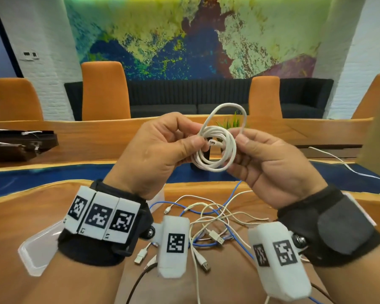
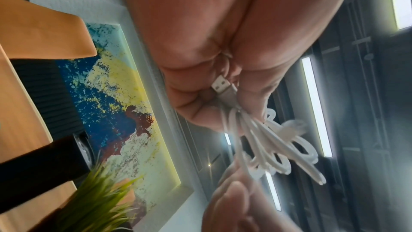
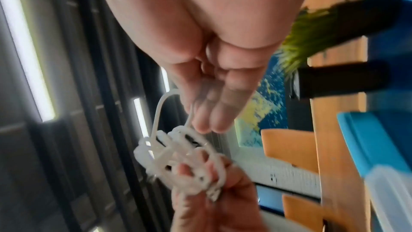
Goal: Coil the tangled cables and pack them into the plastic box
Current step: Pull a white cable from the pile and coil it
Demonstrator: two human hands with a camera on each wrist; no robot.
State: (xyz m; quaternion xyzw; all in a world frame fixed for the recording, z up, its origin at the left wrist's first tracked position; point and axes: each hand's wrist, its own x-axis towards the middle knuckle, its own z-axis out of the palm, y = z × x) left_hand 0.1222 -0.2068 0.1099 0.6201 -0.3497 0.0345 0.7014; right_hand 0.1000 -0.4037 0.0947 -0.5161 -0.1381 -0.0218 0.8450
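Closest to me are the two wrist rigs, black straps with white marker blocks on them, and right under those a tangled pile of cables (image 1: 208,224) is spread on the wooden desk (image 1: 15,218): white ones, a thin blue one, a dark one, with a few USB plugs poking out. Up above the mess both hands are raised, holding a white cable coil (image 1: 215,148) between them, well clear of the desk. Left hand (image 1: 156,154) has its thumb and fingers pinched on the left side of the loops, and from the left wrist view you can see a USB plug (image 2: 223,86) tucked in that same grip with the strands. Right hand (image 1: 272,163) is curled on the right side of the coil, fingertips on the strands; one bigger loop sticks up looser than the rest. Clear plastic box (image 1: 36,249) sits on the desk down at the left, mostly hidden behind the left wrist, so I can't tell what's in it. Across the desk there's a little green plant (image 1: 230,122), orange chairs (image 1: 104,91) and a dark sofa (image 1: 206,95) under a big colourful painting (image 1: 184,36).
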